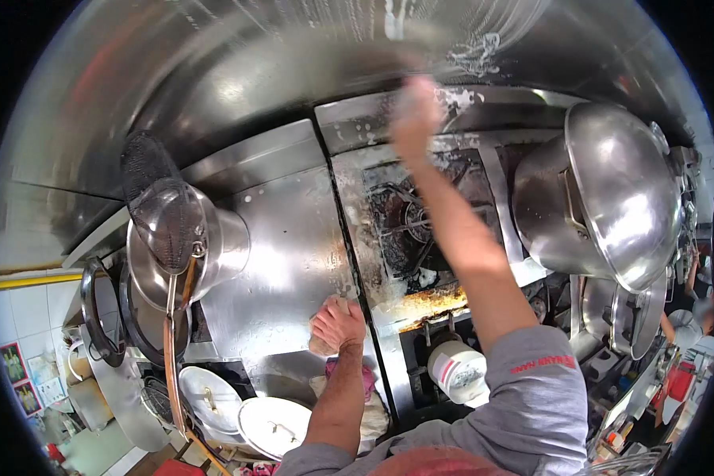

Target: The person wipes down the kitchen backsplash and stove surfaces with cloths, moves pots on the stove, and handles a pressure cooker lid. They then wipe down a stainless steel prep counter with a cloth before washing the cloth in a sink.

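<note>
My right hand (417,111) is smeared by motion at the steel back wall (293,67), beside streaks of white suds (480,54). A pale blur shows at its fingers, and I cannot tell what they hold. Below that arm lies a wet gas burner (408,226) with foam around its grate. My left hand (339,324) presses on the front of the flat steel worktop (282,262), fingers curled. A tan, rounded edge (320,346) pokes out from under its palm.
On the right a large stockpot (543,202) carries a big steel bowl (631,198). To the left, a mesh strainer (155,214) rests over a pot (228,246). A white tub (458,371) with suds stands in front. White lids (274,424) lie lower left. Another person (690,325) is far right.
</note>
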Motion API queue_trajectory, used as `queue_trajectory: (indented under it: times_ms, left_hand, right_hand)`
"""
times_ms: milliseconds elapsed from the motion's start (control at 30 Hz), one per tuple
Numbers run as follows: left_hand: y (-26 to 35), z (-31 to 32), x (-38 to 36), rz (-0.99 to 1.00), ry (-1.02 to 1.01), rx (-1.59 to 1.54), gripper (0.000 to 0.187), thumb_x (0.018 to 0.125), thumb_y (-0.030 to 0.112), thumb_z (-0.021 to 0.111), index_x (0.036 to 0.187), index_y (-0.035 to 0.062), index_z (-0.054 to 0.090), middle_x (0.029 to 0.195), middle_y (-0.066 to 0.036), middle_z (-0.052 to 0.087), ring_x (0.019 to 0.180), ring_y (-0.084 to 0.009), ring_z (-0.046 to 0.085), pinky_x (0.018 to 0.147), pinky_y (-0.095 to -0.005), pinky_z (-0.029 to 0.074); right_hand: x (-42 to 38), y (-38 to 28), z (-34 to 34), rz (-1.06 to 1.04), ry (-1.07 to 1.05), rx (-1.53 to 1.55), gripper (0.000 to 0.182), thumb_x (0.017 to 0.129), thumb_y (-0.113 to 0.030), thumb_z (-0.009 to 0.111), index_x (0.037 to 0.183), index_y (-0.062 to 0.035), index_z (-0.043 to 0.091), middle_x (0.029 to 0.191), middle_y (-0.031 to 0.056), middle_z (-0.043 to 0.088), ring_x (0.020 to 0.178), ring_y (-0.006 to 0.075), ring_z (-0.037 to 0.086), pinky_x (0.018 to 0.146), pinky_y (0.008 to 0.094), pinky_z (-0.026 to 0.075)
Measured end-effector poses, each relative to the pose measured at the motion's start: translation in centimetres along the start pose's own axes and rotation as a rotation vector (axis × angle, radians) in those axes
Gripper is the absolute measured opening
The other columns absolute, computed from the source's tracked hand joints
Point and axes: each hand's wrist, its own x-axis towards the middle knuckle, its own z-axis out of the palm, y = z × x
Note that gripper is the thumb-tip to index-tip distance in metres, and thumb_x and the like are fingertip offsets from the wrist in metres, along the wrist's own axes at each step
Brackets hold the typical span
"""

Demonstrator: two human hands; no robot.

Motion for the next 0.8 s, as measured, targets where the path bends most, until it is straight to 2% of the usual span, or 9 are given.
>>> queue_trajectory:
  times_ms: [67, 200, 233, 267, 333, 433, 600, 767, 800]
  left_hand:
    - [0.1, -0.1, -0.1, 0.022, 0.02, 0.007, 0.04, 0.078, 0.04, 0.055, 0.106, 0.0119, 0.052, 0.098, -0.011, 0.05, 0.092, -0.0326, 0.047, 0.081, -0.0459, 0.035]
    - [-0.1, 0.1, -0.5, 0.037, 0.001, 0.027, 0.041, 0.079, 0.041, 0.055, 0.107, 0.0109, 0.052, 0.098, -0.012, 0.049, 0.093, -0.0324, 0.047, 0.081, -0.0459, 0.034]
    - [-0.2, 0.2, -0.5, 0.042, 0.023, 0.02, 0.042, 0.08, 0.041, 0.055, 0.108, 0.011, 0.052, 0.099, -0.011, 0.05, 0.094, -0.0325, 0.047, 0.082, -0.0459, 0.034]
    - [0.0, 0.4, -0.3, 0.042, 0.047, 0.005, 0.042, 0.08, 0.041, 0.055, 0.109, 0.011, 0.052, 0.1, -0.011, 0.05, 0.094, -0.0327, 0.046, 0.082, -0.046, 0.034]
    - [0.1, 0.5, -0.1, 0.05, 0.05, 0.017, 0.043, 0.08, 0.042, 0.055, 0.111, 0.0112, 0.052, 0.101, -0.011, 0.05, 0.095, -0.0329, 0.046, 0.083, -0.0455, 0.034]
    - [0.0, 0.2, -0.3, 0.036, 0.012, 0.043, 0.043, 0.081, 0.043, 0.055, 0.11, 0.011, 0.052, 0.102, -0.011, 0.05, 0.096, -0.0324, 0.047, 0.083, -0.0447, 0.035]
    - [0.4, 0.1, -0.1, 0.043, 0.016, 0.056, 0.043, 0.082, 0.043, 0.054, 0.109, 0.0111, 0.053, 0.101, -0.011, 0.05, 0.095, -0.0326, 0.047, 0.081, -0.0449, 0.036]
    - [0.5, 0.2, -0.2, 0.028, 0.005, 0.033, 0.042, 0.081, 0.043, 0.054, 0.109, 0.0118, 0.054, 0.103, -0.01, 0.05, 0.098, -0.0317, 0.046, 0.083, -0.0448, 0.035]
    - [0.2, 0.2, -0.2, 0.028, 0.01, 0.035, 0.042, 0.081, 0.043, 0.054, 0.109, 0.0118, 0.054, 0.103, -0.01, 0.049, 0.099, -0.0315, 0.045, 0.083, -0.0448, 0.035]
  right_hand:
    - [-4.3, -5.4, 2.5, -0.173, -0.382, 0.132, 0.052, 0.086, -0.024, 0.052, 0.135, -0.0104, 0.039, 0.143, 0.0114, 0.031, 0.136, 0.0299, 0.022, 0.109, 0.0555, 0.008]
    - [-4.5, -3.7, 4.1, -0.482, -0.389, -0.225, 0.057, 0.085, -0.019, 0.05, 0.139, -0.0185, 0.033, 0.144, 0.0058, 0.029, 0.135, 0.029, 0.022, 0.109, 0.0558, 0.009]
    - [-3.3, -0.6, 3.5, -0.242, -0.402, 0.103, 0.058, 0.082, -0.017, 0.051, 0.138, -0.0167, 0.036, 0.141, 0.0068, 0.032, 0.134, 0.0281, 0.026, 0.106, 0.0584, 0.016]
    - [-2.6, 2.4, 2.0, -0.341, -0.305, -0.461, 0.054, 0.082, -0.014, 0.051, 0.135, -0.0154, 0.04, 0.138, 0.0078, 0.037, 0.131, 0.0256, 0.03, 0.102, 0.0584, 0.02]
    - [-1.3, 8.6, 0.7, -0.326, -0.022, -0.16, 0.054, 0.082, -0.013, 0.052, 0.135, -0.0139, 0.04, 0.137, 0.0027, 0.04, 0.13, 0.0266, 0.032, 0.101, 0.0602, 0.019]
    - [-1.3, 5.3, 1.2, 0.054, 0.017, -0.022, 0.046, 0.081, -0.011, 0.053, 0.127, -0.0123, 0.048, 0.136, 0.0035, 0.041, 0.126, 0.0312, 0.036, 0.1, 0.0606, 0.021]
    - [-5.7, -8.3, 5.7, -0.05, -0.179, 0.088, 0.049, 0.08, -0.016, 0.053, 0.129, -0.0126, 0.046, 0.141, 0.0038, 0.033, 0.133, 0.0335, 0.024, 0.101, 0.0676, 0.016]
    - [-0.7, 5.9, 0.0, -0.278, 0.189, -0.242, 0.036, 0.081, -0.016, 0.052, 0.117, -0.0098, 0.054, 0.115, 0.0085, 0.053, 0.119, 0.0246, 0.043, 0.098, 0.0528, 0.027]
    - [0.9, 8.8, -2.5, -0.009, -0.294, -0.295, 0.045, 0.082, -0.015, 0.05, 0.127, -0.0085, 0.047, 0.127, 0.0145, 0.047, 0.124, 0.0309, 0.038, 0.101, 0.0578, 0.022]
